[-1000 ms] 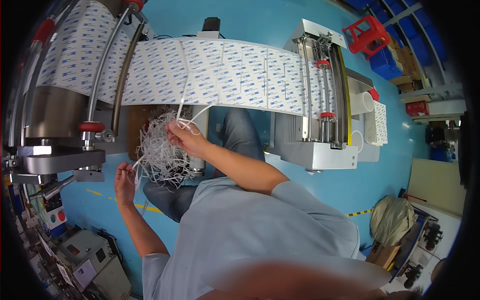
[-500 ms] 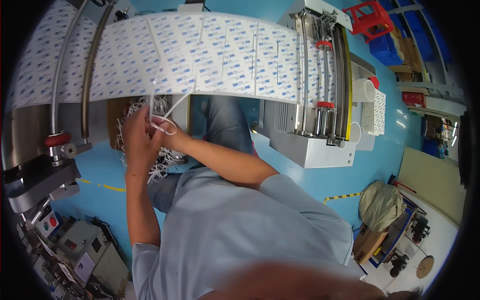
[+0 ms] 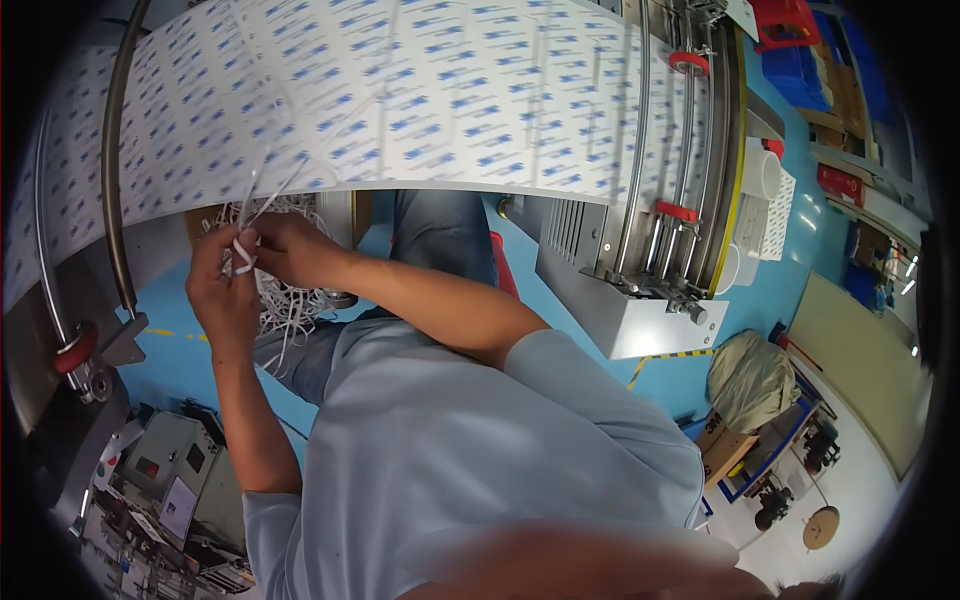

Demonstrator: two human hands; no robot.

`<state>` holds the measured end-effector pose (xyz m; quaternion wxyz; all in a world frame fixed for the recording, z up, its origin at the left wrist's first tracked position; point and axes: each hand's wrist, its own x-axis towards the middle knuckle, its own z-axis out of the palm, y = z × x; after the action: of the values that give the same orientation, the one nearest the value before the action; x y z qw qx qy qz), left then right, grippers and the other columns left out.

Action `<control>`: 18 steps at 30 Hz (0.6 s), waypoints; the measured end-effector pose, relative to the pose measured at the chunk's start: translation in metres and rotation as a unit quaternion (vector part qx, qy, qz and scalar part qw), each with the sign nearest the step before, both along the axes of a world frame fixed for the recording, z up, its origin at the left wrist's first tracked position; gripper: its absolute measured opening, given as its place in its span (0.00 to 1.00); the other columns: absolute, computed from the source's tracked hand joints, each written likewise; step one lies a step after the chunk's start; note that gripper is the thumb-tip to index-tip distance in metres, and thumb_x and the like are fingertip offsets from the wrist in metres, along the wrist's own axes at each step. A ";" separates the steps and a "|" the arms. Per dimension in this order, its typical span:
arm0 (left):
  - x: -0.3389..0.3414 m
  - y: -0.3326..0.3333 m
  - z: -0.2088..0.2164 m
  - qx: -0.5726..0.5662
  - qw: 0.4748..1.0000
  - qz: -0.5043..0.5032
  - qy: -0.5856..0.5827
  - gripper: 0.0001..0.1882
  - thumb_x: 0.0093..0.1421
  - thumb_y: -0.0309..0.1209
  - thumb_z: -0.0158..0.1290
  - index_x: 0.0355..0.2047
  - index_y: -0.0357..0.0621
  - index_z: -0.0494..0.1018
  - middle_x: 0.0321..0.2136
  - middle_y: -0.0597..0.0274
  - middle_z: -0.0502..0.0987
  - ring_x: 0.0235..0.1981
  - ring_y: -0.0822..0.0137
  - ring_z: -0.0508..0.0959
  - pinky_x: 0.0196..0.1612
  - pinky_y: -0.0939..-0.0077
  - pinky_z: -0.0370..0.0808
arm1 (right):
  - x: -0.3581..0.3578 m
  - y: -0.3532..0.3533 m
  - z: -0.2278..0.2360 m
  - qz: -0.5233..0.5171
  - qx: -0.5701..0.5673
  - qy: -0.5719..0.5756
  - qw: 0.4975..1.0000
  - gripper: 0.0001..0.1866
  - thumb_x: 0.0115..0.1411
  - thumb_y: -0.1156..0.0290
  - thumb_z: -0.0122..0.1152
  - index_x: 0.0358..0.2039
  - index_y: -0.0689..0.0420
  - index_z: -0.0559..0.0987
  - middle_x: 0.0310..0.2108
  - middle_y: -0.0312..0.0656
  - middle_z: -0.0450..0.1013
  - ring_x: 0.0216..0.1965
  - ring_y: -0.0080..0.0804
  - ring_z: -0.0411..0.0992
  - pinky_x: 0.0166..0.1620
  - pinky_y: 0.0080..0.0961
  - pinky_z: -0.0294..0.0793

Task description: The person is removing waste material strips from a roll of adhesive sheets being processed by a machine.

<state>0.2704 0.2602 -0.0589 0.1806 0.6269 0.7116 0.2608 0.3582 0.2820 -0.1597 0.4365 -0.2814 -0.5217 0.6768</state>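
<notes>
A thin white strip [image 3: 244, 258] is looped at the fingertips of both my hands, with its ends running up toward the printed sheet. My left hand [image 3: 222, 290] is closed on this strip, fingers pointing up. From the right, my right hand [image 3: 297, 250] pinches it beside the left fingertips. The wide white sheet with blue print [image 3: 400, 110] stretches across the machine just beyond the hands. Where the strip's upper ends finish is blurred. Below the hands lies a tangled heap of white strips [image 3: 285, 318].
Steel rods with red collars stand at the left, one dark rod [image 3: 115, 180] crossing the sheet. A grey roller machine [image 3: 640, 325] stands at the right. My leg [image 3: 445, 240] is under the sheet. A red stool [image 3: 785, 25] and a covered bundle [image 3: 752, 382] are farther right.
Both hands have shifted left with the strip, and its loop has drawn smaller around the fingertips. The whole view has moved, so the sheet appears larger and nearer.
</notes>
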 end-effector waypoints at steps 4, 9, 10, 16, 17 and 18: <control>-0.016 -0.018 -0.005 -0.024 0.999 0.012 0.017 0.08 0.58 0.31 0.52 0.33 0.39 0.73 0.27 0.59 0.75 0.29 0.67 0.73 0.33 0.76 0.68 | 0.008 0.000 0.003 0.092 -0.005 -0.074 0.993 0.08 0.53 0.70 0.59 0.34 0.57 0.75 0.29 0.38 0.72 0.29 0.25 0.69 0.33 0.20 0.68; -0.071 -0.069 -0.020 -0.054 0.986 0.087 -0.133 0.10 0.59 0.30 0.51 0.38 0.38 0.70 0.32 0.64 0.74 0.34 0.74 0.72 0.39 0.81 0.68 | 0.017 -0.019 -0.001 0.143 -0.020 0.002 0.990 0.17 0.47 0.68 0.66 0.38 0.56 0.75 0.31 0.34 0.73 0.27 0.21 0.68 0.31 0.20 0.68; -0.082 -0.078 -0.021 -0.056 0.980 0.110 -0.154 0.09 0.60 0.30 0.50 0.38 0.37 0.70 0.32 0.64 0.74 0.35 0.75 0.72 0.40 0.81 0.68 | 0.018 -0.022 -0.001 0.142 -0.036 0.007 0.989 0.18 0.45 0.69 0.67 0.39 0.56 0.75 0.32 0.33 0.73 0.26 0.20 0.68 0.31 0.19 0.68; -0.107 -0.093 -0.026 -0.132 0.957 0.109 -0.233 0.09 0.60 0.25 0.47 0.40 0.36 0.70 0.33 0.64 0.74 0.35 0.74 0.73 0.41 0.81 0.67 | 0.011 -0.013 0.017 0.156 -0.074 0.066 0.983 0.29 0.44 0.71 0.68 0.48 0.55 0.69 0.41 0.36 0.70 0.26 0.19 0.66 0.31 0.16 0.67; -0.110 -0.095 -0.029 -0.156 0.949 0.100 -0.256 0.09 0.59 0.25 0.46 0.40 0.36 0.70 0.33 0.64 0.74 0.35 0.74 0.73 0.41 0.81 0.67 | 0.009 -0.011 0.020 0.156 -0.081 0.090 0.980 0.31 0.44 0.71 0.69 0.50 0.56 0.67 0.43 0.37 0.69 0.26 0.19 0.66 0.31 0.16 0.68; -0.113 -0.096 -0.032 -0.162 0.946 0.093 -0.264 0.10 0.59 0.24 0.45 0.41 0.35 0.70 0.34 0.63 0.74 0.35 0.72 0.72 0.42 0.81 0.67 | 0.000 -0.014 0.014 0.135 -0.091 0.160 0.974 0.31 0.47 0.72 0.66 0.51 0.59 0.64 0.45 0.39 0.68 0.29 0.20 0.67 0.34 0.17 0.69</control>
<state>0.1572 0.1640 -0.0910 0.4365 0.4285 0.7262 0.3138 0.3584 0.2680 -0.1455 0.3917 -0.1353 -0.4146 0.8101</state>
